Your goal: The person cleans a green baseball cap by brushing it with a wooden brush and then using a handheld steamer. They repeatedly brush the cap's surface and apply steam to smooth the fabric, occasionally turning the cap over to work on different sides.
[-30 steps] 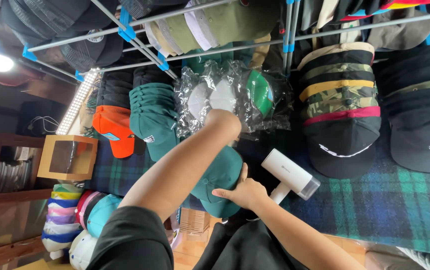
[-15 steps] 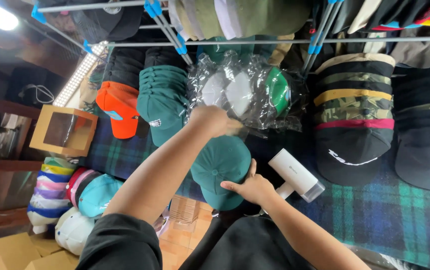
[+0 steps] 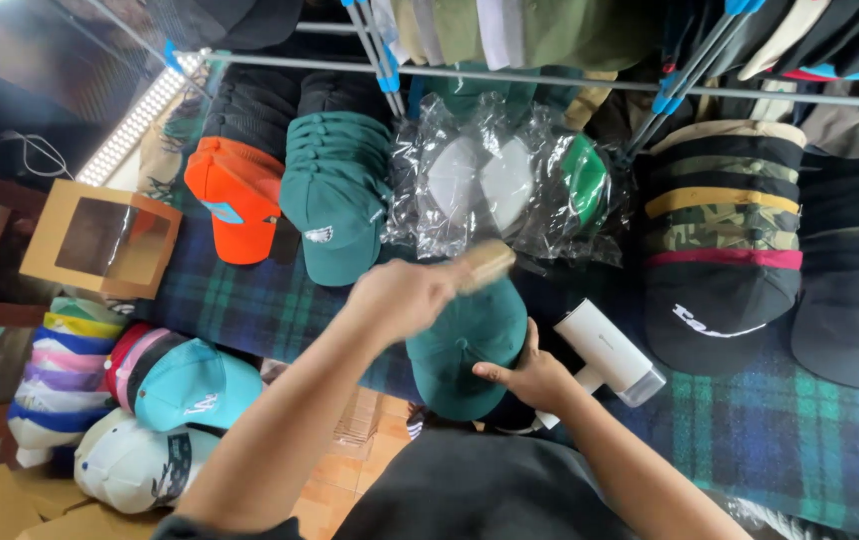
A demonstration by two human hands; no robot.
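My left hand point(image 3: 402, 296) is closed around a tan wooden brush point(image 3: 485, 264), blurred with motion, just above the crown of a dark green cap point(image 3: 465, 350). The cap lies on a blue-green plaid cloth point(image 3: 770, 430). My right hand point(image 3: 535, 376) grips the cap's right edge, thumb on the crown. A white handheld steamer point(image 3: 605, 350) lies beside my right hand, touching it.
Behind the cap lie clear plastic bags of caps point(image 3: 505, 185), a stack of green caps point(image 3: 335, 200), an orange cap point(image 3: 235, 195) and a striped cap stack point(image 3: 720, 230). Metal rails point(image 3: 550, 78) hold more caps. A cardboard window box point(image 3: 100, 240) and pastel cap piles point(image 3: 60, 370) sit left.
My left hand has drawn back from the plastic-wrapped caps toward the green cap, with the brush now showing in it. My right hand stays on the cap.
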